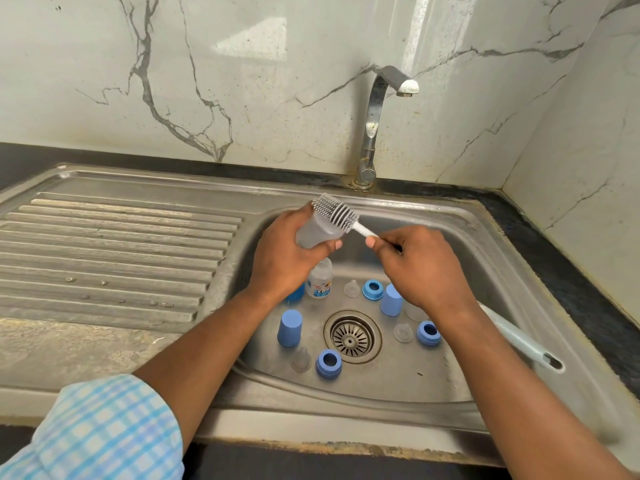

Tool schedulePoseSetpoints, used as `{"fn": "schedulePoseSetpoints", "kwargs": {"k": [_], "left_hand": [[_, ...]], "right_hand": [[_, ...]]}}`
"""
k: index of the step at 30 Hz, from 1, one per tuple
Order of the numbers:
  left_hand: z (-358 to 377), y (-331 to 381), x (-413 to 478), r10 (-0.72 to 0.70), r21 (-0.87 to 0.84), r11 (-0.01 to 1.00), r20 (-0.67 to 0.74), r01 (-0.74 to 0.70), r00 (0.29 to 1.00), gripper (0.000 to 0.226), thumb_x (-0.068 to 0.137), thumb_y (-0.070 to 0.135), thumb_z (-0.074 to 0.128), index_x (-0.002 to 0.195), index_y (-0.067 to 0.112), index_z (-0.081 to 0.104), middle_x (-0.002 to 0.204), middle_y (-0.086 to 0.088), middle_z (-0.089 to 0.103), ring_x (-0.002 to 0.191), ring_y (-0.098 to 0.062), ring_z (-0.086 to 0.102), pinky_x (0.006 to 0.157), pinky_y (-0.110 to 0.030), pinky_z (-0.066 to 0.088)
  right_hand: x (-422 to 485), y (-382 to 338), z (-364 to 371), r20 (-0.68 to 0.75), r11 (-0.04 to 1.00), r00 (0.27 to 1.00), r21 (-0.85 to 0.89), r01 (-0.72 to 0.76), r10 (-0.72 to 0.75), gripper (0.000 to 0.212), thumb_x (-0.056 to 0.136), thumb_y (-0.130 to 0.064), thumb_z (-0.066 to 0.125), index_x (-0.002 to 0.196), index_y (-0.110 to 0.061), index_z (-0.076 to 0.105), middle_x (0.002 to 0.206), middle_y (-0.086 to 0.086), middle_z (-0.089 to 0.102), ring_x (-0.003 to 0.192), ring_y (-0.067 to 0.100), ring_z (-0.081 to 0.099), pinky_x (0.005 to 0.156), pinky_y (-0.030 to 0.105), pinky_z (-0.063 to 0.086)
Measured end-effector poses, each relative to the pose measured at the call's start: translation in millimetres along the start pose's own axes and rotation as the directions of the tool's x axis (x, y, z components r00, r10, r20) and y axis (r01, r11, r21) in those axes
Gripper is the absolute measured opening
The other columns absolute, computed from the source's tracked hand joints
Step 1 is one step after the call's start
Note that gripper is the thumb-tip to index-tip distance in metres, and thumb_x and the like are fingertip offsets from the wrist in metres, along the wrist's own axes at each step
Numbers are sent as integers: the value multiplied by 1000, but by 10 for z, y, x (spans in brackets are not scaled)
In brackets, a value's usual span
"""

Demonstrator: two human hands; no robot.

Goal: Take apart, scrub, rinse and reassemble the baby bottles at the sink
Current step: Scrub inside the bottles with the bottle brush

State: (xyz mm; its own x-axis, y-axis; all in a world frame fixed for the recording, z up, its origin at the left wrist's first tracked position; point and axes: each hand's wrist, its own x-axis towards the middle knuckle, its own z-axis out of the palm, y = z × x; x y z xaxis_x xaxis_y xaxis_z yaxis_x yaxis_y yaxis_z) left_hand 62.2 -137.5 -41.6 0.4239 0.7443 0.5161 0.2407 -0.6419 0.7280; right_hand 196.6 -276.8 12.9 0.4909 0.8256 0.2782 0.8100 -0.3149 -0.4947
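Observation:
My left hand (284,251) grips a clear baby bottle (317,232) tilted over the sink basin. My right hand (422,265) holds the white handle of a grey silicone bottle brush (337,213), whose bristled head lies against the bottle's mouth end. On the basin floor lie another clear bottle (320,280) with a printed label, blue caps (290,327) (392,299), blue collar rings (373,289) (428,333) (328,363) and clear teats (351,288) (403,332) (301,358).
The steel sink (485,258) has a drain strainer (351,337) in the middle and a ribbed draining board (114,258) to the left. A chrome tap (375,126), dry, stands behind. A second pale long-handled brush (523,341) leans on the basin's right side.

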Motion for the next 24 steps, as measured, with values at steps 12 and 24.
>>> {"fn": "schedulePoseSetpoints", "kwargs": {"k": [12, 24], "left_hand": [[14, -57, 6, -2, 70, 998, -29, 4, 1000, 69, 72, 52, 80, 134, 29, 60, 113, 6, 64, 103, -12, 60, 84, -40, 55], [15, -21, -10, 29, 104, 994, -4, -29, 1000, 63, 71, 54, 80, 127, 30, 65, 110, 9, 67, 98, -9, 61, 79, -37, 56]], "right_hand": [[13, -1, -43, 24, 999, 1000, -36, -8, 9, 35, 98, -43, 55, 69, -25, 62, 51, -5, 51, 47, 14, 45, 48, 27, 31], [7, -12, -13, -6, 998, 1000, -63, -3, 2, 43, 99, -43, 53, 61, -25, 51, 49, -4, 48, 46, 14, 42, 47, 28, 28]]}}
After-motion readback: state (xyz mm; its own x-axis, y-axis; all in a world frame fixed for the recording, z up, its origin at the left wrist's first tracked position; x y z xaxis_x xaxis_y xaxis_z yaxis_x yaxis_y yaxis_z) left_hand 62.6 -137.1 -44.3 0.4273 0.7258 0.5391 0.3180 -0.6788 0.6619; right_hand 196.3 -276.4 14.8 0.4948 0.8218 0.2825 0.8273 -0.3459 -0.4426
